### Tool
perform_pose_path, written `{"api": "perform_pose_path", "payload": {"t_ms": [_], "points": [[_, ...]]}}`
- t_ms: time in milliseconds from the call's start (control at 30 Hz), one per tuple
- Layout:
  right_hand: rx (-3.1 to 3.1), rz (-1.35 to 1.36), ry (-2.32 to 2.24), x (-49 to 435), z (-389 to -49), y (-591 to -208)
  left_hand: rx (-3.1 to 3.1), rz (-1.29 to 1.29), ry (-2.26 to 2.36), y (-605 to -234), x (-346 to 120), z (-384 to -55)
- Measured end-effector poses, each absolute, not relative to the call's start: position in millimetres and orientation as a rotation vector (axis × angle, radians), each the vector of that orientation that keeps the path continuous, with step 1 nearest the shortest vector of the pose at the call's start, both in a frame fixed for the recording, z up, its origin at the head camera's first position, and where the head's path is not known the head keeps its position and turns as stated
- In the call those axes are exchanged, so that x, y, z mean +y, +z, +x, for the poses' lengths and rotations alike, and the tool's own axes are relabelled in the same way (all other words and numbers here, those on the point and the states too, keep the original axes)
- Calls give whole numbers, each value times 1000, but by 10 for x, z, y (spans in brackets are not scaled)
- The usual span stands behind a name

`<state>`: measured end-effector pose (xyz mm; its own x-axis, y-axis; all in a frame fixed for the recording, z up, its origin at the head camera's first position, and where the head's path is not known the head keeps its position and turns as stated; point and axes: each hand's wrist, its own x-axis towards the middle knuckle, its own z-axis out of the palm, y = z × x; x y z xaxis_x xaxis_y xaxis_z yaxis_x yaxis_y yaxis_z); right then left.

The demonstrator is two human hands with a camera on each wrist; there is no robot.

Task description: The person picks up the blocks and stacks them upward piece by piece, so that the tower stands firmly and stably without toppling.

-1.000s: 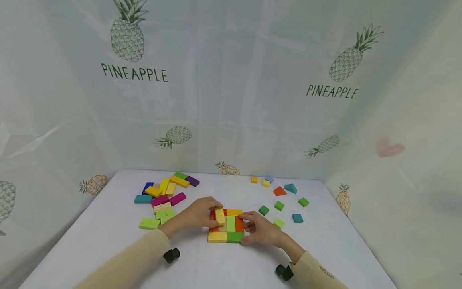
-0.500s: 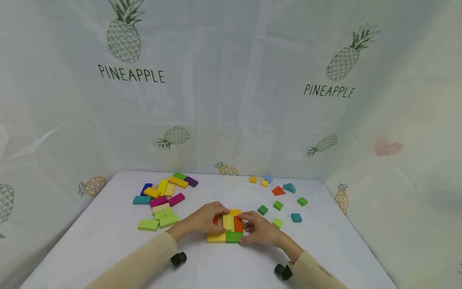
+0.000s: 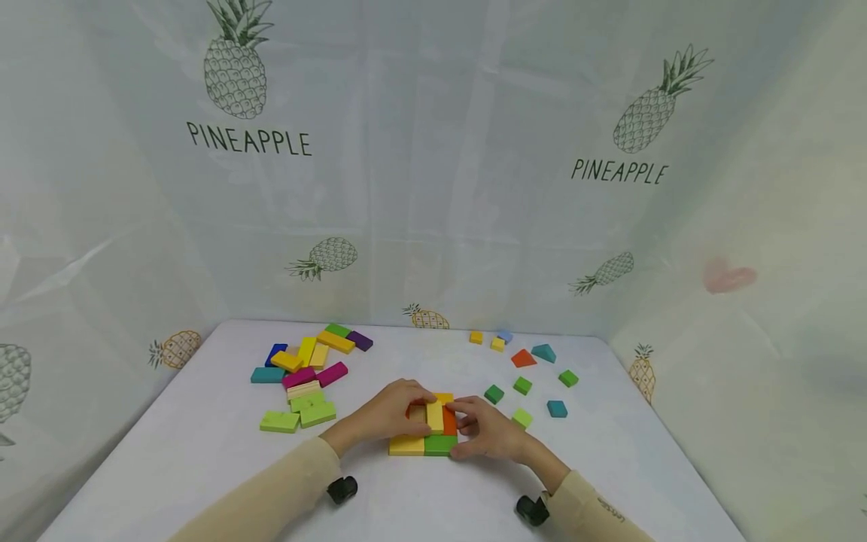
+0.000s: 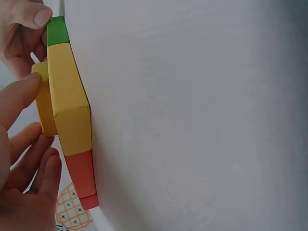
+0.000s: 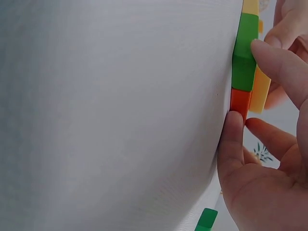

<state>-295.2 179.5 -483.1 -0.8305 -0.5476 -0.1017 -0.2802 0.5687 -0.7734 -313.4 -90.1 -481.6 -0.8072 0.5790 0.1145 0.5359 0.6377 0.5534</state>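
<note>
My left hand [image 3: 389, 412] pinches a yellow rectangular block [image 3: 435, 418] by its two ends, thumb near and fingers far. That block sits flat on a layer of coloured blocks, running front to back. In the layer's front row are another yellow block [image 3: 406, 446] and a green block [image 3: 441, 446]. An orange-red block [image 5: 239, 100] forms its right side, and an orange-yellow one [image 3: 444, 397] shows at the back. My right hand [image 3: 494, 430] touches the right side, thumb at the green block's corner and fingertips along the orange-red block. The layer's left part is mostly hidden by my left hand.
A loose pile of long blocks, among them a magenta block [image 3: 332, 374] and lime blocks [image 3: 280, 421], lies on the left of the white table [image 3: 203, 467]. Small pieces, including a teal block [image 3: 557, 409] and an orange triangle [image 3: 524, 358], are scattered at the right.
My left hand has moved right with the yellow block, from over the layer's left part to beside the orange-red block. My right hand has stayed at the layer's right side.
</note>
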Motion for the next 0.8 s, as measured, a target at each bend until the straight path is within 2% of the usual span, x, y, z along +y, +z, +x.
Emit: {"api": "perform_pose_path", "payload": {"t_ms": [800], "points": [[2467,-677,-1147,1794,-2946,-4829,2780,881,912,-4865,-843,-3135]]}}
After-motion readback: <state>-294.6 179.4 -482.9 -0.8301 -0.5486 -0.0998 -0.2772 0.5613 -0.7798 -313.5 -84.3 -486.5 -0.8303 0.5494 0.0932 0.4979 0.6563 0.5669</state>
